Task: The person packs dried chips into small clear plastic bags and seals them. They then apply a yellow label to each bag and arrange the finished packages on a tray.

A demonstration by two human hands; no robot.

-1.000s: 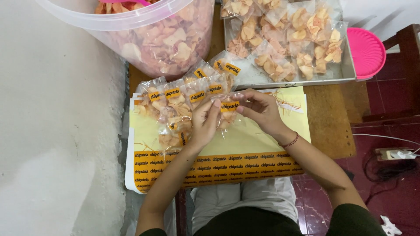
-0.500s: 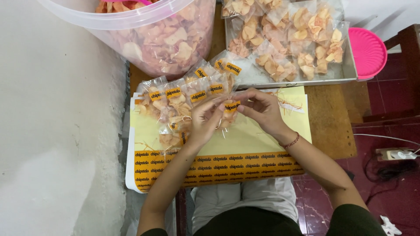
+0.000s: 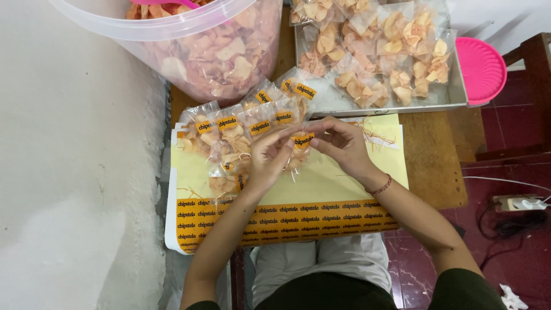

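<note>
My left hand point(image 3: 268, 159) and my right hand point(image 3: 338, 143) both pinch the top of a small clear bag of chips point(image 3: 299, 154) with an orange label stuck on it. They hold it just above a yellow sticker sheet point(image 3: 321, 183) whose lower rows still carry orange labels. To the left of my hands lies a heap of labelled chip bags point(image 3: 229, 135).
A big clear plastic tub of chips point(image 3: 201, 51) stands at the back left. A metal tray point(image 3: 453, 95) at the back right holds several unlabelled bags, with a pink lid point(image 3: 482, 69) beside it. A pale wall runs along the left; a power strip point(image 3: 519, 202) lies on the floor at right.
My fingers have shifted slightly on the bag's top, pressing the orange label. The bag and the hands stay in the same place.
</note>
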